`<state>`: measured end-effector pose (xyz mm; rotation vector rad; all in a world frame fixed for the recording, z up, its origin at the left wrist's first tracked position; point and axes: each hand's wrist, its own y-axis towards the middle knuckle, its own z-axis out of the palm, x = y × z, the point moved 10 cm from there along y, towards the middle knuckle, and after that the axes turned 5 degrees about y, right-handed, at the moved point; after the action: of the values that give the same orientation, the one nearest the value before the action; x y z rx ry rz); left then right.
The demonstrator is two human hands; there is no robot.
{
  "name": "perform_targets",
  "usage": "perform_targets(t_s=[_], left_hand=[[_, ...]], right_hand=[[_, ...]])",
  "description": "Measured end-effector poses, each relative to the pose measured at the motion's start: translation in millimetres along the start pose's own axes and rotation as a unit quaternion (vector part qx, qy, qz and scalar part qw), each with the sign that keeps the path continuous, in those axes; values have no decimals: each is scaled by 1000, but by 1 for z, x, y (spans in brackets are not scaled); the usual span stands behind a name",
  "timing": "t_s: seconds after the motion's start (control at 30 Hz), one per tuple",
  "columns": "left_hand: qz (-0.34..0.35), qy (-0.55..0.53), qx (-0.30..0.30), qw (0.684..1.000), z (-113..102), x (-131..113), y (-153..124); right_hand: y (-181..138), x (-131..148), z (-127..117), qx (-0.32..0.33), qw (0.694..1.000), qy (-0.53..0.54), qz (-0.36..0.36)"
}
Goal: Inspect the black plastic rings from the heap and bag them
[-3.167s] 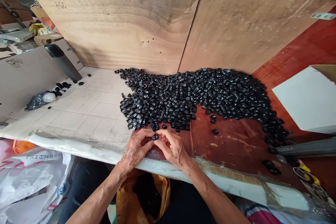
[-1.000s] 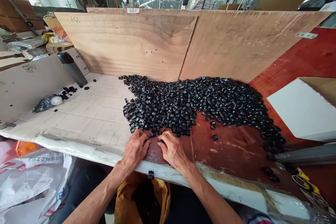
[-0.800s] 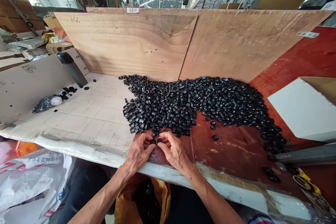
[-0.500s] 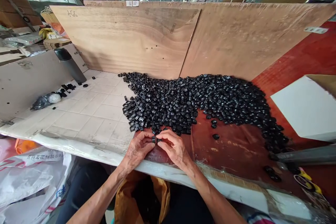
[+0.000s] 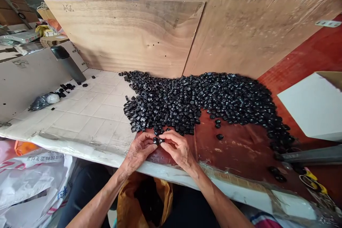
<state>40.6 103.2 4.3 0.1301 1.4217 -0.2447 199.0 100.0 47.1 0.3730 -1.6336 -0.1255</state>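
Observation:
My left hand pinches a small black plastic ring between thumb and fingertips. Facing it, my right hand pinches a small black round cap, partly covered by the fingers. The two parts meet end to end or nearly so; whether they touch I cannot tell. Both hands are above the front edge of the reddish-brown tabletop. Just beyond them spreads a heap of black rings, which runs into a heap of black round caps on the right.
A dark bottle leans at the back left, near a plastic bag of black parts. Wooden boards wall the back. At right are a white box and yellow-handled scissors. An orange-brown bag hangs open below the edge.
The ring and the cap have come closer together between my fingertips. The view has tilted slightly down; the heaps look the same.

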Motion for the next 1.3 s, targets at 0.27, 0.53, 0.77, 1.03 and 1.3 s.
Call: perform_targets(t_s=[0.27, 0.53, 0.77, 1.03, 1.3], left_hand=[[6, 26, 12, 1000, 2, 2, -1], [46, 100, -31, 993, -4, -5, -6], [23, 105, -34, 994, -6, -1, -5], [47, 126, -38, 990, -5, -8, -4], [39, 105, -26, 993, -2, -3, -5]], right_hand=[[-1, -1, 4, 3, 998, -58, -15], [-2, 6, 7, 20, 991, -118, -61], [-2, 10, 7, 24, 993, -79, -88], [1, 12, 6, 16, 997, -42, -69], [-3, -4, 4, -17, 995, -87, -55]])
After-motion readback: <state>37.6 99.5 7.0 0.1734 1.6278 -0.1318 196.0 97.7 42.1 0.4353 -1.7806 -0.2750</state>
